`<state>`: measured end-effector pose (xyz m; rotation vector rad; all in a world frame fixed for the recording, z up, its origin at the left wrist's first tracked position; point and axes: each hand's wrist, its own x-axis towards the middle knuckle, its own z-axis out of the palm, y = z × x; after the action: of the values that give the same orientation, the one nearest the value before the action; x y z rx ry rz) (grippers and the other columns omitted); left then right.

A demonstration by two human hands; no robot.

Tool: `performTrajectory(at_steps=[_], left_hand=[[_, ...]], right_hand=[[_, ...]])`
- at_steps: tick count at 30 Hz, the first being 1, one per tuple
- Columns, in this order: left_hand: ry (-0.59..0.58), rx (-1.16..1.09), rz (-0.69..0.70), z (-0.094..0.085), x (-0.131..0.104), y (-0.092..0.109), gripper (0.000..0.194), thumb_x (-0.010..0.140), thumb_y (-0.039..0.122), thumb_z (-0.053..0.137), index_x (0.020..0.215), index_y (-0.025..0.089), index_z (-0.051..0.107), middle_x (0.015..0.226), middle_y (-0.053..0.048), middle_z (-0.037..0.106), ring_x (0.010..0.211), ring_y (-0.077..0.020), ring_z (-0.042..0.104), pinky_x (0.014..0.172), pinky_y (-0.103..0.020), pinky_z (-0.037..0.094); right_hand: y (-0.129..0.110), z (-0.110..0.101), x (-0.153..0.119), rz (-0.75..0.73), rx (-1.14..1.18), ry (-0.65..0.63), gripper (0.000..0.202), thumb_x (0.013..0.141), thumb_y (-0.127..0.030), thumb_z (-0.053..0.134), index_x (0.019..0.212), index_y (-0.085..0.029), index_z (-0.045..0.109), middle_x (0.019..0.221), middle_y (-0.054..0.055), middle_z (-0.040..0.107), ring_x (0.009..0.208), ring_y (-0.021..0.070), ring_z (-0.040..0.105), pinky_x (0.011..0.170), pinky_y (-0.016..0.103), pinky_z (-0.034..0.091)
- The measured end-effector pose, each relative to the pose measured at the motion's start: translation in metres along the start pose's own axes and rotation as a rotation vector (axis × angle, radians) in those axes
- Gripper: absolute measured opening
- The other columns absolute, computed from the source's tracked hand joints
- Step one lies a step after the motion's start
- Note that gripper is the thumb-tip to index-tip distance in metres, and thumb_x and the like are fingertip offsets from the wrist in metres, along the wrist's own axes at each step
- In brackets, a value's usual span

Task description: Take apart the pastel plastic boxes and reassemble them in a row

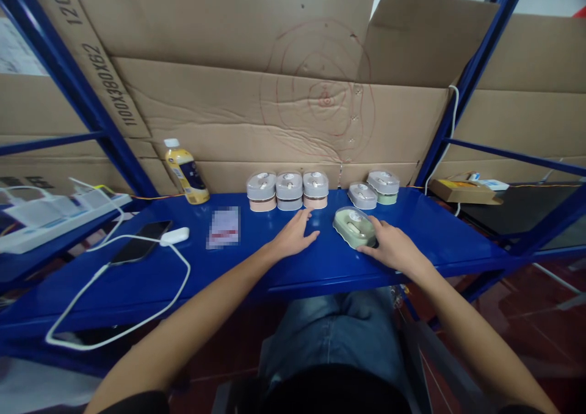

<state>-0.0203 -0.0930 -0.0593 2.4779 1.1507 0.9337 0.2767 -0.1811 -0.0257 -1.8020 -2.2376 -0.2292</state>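
Observation:
A pale green oval container with a clear lid [353, 228] stands slightly tilted on the blue table. My right hand [392, 244] grips its right end, thumb at the near side and fingers at the far side. To the left, my left hand [295, 234] is open and holds nothing, its thumb apart from its fingers. Its fingertips reach close to the rightmost of three stacked containers [315, 189], which is pinkish below and clear-topped. Next to that stand a grey stack [289, 190] and another pinkish stack [261, 190].
Behind the green container are a low grey container [362, 195] and a taller green-based stack [383, 186]. A yellow bottle [187, 173], a blurred card [224, 227], a phone [141, 243] and a looping white cable [183, 286] are on the left. Cardboard [220, 102] walls the back.

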Motion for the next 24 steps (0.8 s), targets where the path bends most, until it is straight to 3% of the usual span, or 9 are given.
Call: performTrajectory(at_steps=[5, 9, 12, 15, 20, 24], left_hand=[[-0.022, 0.015, 0.001, -0.003, 0.000, 0.004, 0.066, 0.093, 0.039, 0.063, 0.150, 0.017, 0.036, 0.137, -0.018, 0.056, 0.131, -0.0325, 0.058, 0.113, -0.053, 0.049], [-0.026, 0.014, -0.007, -0.005, -0.001, 0.005, 0.066, 0.094, 0.039, 0.062, 0.150, 0.015, 0.036, 0.138, -0.019, 0.056, 0.132, -0.0329, 0.057, 0.114, -0.053, 0.048], [-0.018, 0.019, -0.002, -0.005, -0.001, 0.005, 0.065, 0.094, 0.039, 0.062, 0.150, 0.018, 0.036, 0.139, -0.018, 0.055, 0.132, -0.0325, 0.057, 0.113, -0.053, 0.049], [-0.015, 0.018, 0.002, -0.005, -0.001, 0.005, 0.064, 0.094, 0.039, 0.062, 0.149, 0.018, 0.037, 0.138, -0.017, 0.056, 0.132, -0.0331, 0.057, 0.113, -0.053, 0.049], [-0.026, 0.026, 0.010, -0.005, 0.000, 0.005, 0.062, 0.093, 0.037, 0.063, 0.147, 0.018, 0.039, 0.138, -0.017, 0.056, 0.130, -0.0335, 0.059, 0.113, -0.053, 0.049], [-0.010, 0.023, 0.017, -0.005, 0.000, 0.005, 0.060, 0.093, 0.038, 0.062, 0.146, 0.017, 0.042, 0.136, -0.018, 0.056, 0.128, -0.0342, 0.060, 0.112, -0.053, 0.049]], right_hand=[[-0.018, 0.003, 0.024, 0.109, -0.115, -0.017, 0.058, 0.094, -0.056, 0.062, 0.132, -0.013, 0.054, 0.101, 0.023, 0.075, 0.092, 0.0405, 0.075, 0.074, 0.044, 0.055], [-0.026, 0.001, 0.061, 0.155, -0.113, -0.030, 0.035, 0.101, -0.031, 0.049, 0.131, -0.012, 0.054, 0.105, 0.023, 0.076, 0.098, 0.0383, 0.075, 0.080, 0.042, 0.053], [-0.028, -0.005, 0.078, 0.138, -0.105, 0.004, 0.034, 0.103, -0.021, 0.037, 0.130, -0.013, 0.055, 0.106, 0.020, 0.076, 0.099, 0.0359, 0.074, 0.082, 0.041, 0.053], [-0.029, -0.007, 0.086, 0.104, -0.119, 0.011, 0.032, 0.102, -0.022, 0.038, 0.123, -0.015, 0.061, 0.105, 0.019, 0.075, 0.101, 0.0351, 0.073, 0.083, 0.040, 0.053], [-0.035, 0.004, 0.102, 0.041, -0.092, -0.064, 0.027, 0.097, -0.033, 0.056, 0.114, -0.017, 0.069, 0.115, 0.018, 0.075, 0.110, 0.0354, 0.071, 0.087, 0.039, 0.054], [-0.047, 0.004, 0.116, 0.061, -0.048, 0.013, 0.029, 0.097, -0.035, 0.055, 0.116, -0.016, 0.068, 0.119, 0.019, 0.073, 0.112, 0.0351, 0.070, 0.089, 0.040, 0.054]])
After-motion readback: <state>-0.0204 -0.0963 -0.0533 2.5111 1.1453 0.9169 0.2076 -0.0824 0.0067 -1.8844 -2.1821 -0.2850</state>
